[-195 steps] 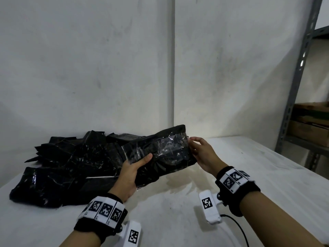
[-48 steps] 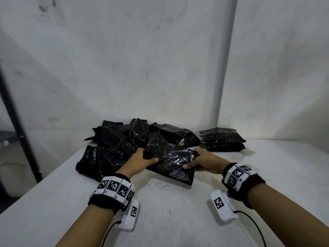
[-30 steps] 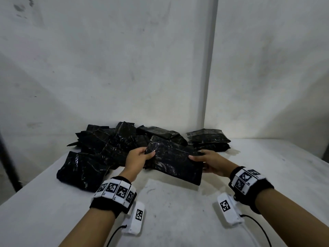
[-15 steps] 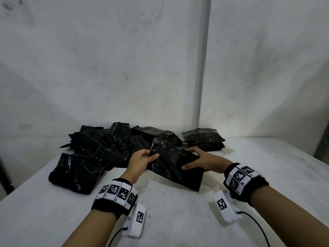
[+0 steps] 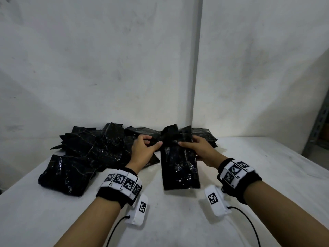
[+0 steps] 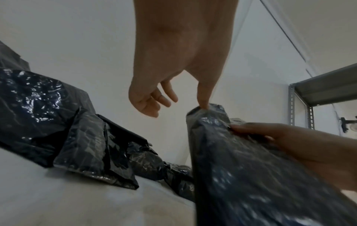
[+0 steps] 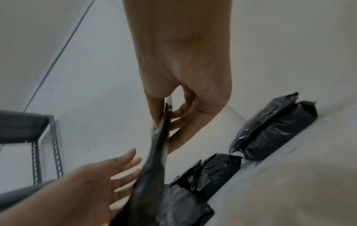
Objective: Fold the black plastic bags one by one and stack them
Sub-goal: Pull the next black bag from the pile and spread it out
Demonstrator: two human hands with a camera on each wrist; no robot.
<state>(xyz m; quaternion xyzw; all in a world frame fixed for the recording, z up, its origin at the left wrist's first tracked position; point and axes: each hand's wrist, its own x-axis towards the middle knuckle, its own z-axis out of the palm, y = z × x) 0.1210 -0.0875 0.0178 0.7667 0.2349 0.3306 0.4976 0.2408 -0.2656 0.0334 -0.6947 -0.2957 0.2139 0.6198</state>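
Observation:
One black plastic bag [image 5: 178, 166] lies lengthwise on the white table [image 5: 178, 225], its far end raised between my hands. My right hand [image 5: 199, 148] pinches the bag's right edge, thumb on one side and fingers on the other, as the right wrist view shows [image 7: 183, 99]. My left hand [image 5: 144, 150] has loose, spread fingers; only its thumb touches the bag's top [image 6: 203, 105]. A loose pile of black bags [image 5: 89, 154] lies to the left. A small stack of folded bags [image 7: 274, 126] sits by the wall on the right.
White walls close the table at the back. A grey metal shelf upright [image 5: 320, 131] stands at the far right. Wrist camera cables [image 5: 249, 221] trail over the near table.
The bag has turned from lying across to lying lengthwise, its far end lifted. My left hand has loosened from gripping its edge to a thumb touch. The right hand keeps its hold.

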